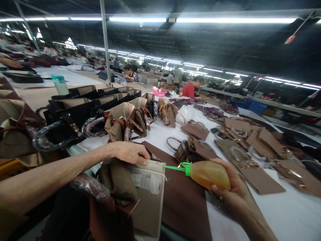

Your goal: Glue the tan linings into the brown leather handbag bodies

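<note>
Glue bottle (209, 173): amber, squeezable, with a green cap and a long green nozzle, held level in the right hand (234, 192). We see the fingers wrapped together around the bottle's body, clamped on it. The nozzle tip meets the upper edge of the brown handbag (140, 197) that stands open at the near edge of the white table (283, 214).

The left hand (129, 152) sits on top of that handbag, just left of the nozzle tip, fingers curled together and pinching the bag's pale lining at the rim. The left forearm crosses in from the left of the handbag. A plastic-wrapped handle (89, 185) lies below that forearm, to the left of the handbag.

Beyond the handbag, more tan bags (125, 122) stand upright in a row; left of those, black bags (75, 110) with wrapped handles. To the right of the handbag, flat brown leather panels (253, 167) with wrapped handles lie spread on the table. A teal-capped bottle (60, 84) stands far behind the handbag, to the left. Farther back, a person in a red shirt (190, 88) sits at the table.
</note>
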Demonstrator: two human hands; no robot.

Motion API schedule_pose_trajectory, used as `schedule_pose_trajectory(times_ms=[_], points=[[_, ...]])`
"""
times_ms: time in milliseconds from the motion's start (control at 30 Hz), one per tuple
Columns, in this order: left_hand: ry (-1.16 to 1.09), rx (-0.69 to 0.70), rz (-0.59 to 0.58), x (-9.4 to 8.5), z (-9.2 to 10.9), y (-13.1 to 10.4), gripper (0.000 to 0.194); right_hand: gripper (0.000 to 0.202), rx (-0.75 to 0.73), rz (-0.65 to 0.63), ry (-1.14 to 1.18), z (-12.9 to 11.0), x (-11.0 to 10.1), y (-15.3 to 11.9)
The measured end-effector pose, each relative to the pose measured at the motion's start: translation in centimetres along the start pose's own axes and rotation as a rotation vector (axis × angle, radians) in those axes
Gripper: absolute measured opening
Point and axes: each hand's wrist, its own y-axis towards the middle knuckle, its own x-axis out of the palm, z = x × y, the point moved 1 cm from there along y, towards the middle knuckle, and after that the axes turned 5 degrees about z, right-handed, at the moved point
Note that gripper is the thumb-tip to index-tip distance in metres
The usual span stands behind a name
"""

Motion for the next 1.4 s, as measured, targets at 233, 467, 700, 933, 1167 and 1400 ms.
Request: schedule_pose_trajectory(times_ms=[233, 467, 700, 933, 1167, 1400], points=[[-0.020, 0.000, 0.000, -0.1, 0.1, -0.2, 0.020, 0.055, -0.016, -0.013, 0.015, 0.1, -0.4, -0.2], [-0.016, -0.028, 0.006, -0.1, 0.9, -0.3, 0.020, 0.054, -0.030, -0.008, 0.055, -0.5, 0.2, 0.2], [-0.022, -0.030, 0.003, -0.2, 0.7, -0.4, 0.021, 0.054, -0.018, -0.072, 0.117, 0.5, 0.1, -0.4], [-0.028, -0.021, 0.004, 0.0, 0.7, -0.2, 0.022, 0.054, -0.017, -0.006, 0.153, 0.4, 0.4, 0.3], [-0.017, 0.002, 0.011, 0.0, 0.5, -0.2, 0.022, 0.055, -0.012, 0.020, 0.136, 0.2, 0.5, 0.3], [0.110, -0.051, 0.086, 0.0, 1.3, -0.6, 0.020, 0.053, 0.021, -0.028, 0.062, -0.3, 0.0, -0.3]])
